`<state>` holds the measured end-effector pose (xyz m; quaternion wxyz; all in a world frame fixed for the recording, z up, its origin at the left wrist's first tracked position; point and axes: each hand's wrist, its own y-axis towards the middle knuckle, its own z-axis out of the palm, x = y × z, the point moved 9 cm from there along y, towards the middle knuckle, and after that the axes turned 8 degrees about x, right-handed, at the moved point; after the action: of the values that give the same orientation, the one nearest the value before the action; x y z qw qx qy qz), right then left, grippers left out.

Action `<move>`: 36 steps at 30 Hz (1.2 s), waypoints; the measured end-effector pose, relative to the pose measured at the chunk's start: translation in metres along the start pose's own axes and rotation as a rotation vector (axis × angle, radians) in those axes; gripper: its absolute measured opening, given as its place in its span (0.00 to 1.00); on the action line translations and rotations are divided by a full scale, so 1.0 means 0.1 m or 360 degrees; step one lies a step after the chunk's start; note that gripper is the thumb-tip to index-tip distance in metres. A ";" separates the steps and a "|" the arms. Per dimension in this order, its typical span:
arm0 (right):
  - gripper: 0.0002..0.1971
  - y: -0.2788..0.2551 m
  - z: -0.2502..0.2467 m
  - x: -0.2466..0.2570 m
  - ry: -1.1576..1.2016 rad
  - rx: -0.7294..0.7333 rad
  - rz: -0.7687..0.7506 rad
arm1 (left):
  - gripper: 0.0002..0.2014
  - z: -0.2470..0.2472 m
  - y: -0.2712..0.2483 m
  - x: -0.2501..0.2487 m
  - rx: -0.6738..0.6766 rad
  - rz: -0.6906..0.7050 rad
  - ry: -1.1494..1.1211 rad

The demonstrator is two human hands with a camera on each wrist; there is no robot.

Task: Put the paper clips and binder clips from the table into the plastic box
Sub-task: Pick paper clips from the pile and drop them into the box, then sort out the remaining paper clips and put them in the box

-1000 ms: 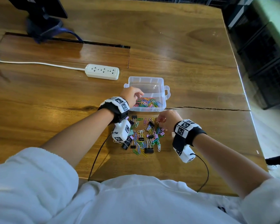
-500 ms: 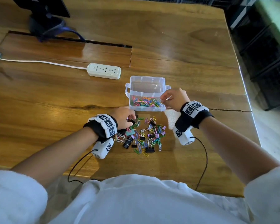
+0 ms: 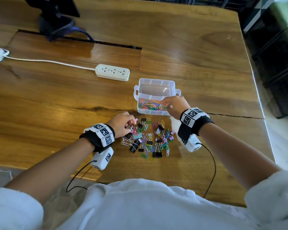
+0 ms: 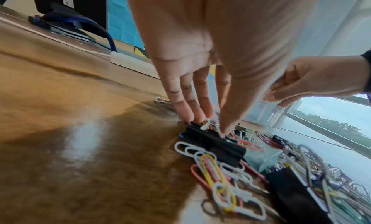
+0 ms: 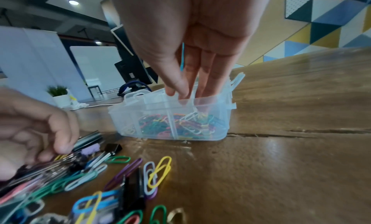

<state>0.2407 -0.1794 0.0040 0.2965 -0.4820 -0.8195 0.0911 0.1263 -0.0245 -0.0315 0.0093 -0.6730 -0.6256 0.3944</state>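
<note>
A clear plastic box [image 3: 154, 80] [image 5: 128, 116] stands on the wooden table, its near compartment holding colourful paper clips [image 3: 152, 105]. In front of it lies a loose pile of paper clips and binder clips [image 3: 150, 140] [image 4: 220, 164] [image 5: 120, 176]. My right hand [image 3: 163, 102] [image 5: 182, 94] hovers over the box's near right part, thumb against fingertips, with white paper clips [image 5: 190, 116] hanging just below them. My left hand [image 3: 133, 122] [image 4: 208, 124] reaches down at the pile's far left edge, thumb and fingers pinching a few clips beside a black binder clip [image 4: 212, 141].
A white power strip [image 3: 112, 72] with its cord lies left of the box. A dark monitor stand [image 3: 56, 22] is at the far left. A crack [image 3: 236, 115] runs toward the table's right edge [image 3: 259, 103]. Wrist-camera cables trail near the front edge.
My left hand went from the box back to the pile's left edge. My right hand rose from the pile and now hangs over the box.
</note>
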 end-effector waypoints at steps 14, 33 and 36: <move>0.19 -0.29 0.72 0.68 -0.0239 0.0328 -0.0347 | 0.19 0.07 -0.21 0.15 -0.0021 -0.0079 -0.0120; 0.11 -0.32 0.75 0.32 -0.0091 0.0131 -0.0217 | 0.16 -0.04 -0.37 0.35 -0.0367 -0.0235 -0.0146; 0.11 -0.35 0.73 0.12 -0.0082 0.0133 -0.0143 | 0.15 -0.07 -0.40 0.46 -0.0419 -0.0286 -0.0124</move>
<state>0.1687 -0.1776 -0.0344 0.2991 -0.4294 -0.8430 0.1242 0.0923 0.0262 -0.0306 -0.0679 -0.5939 -0.7295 0.3324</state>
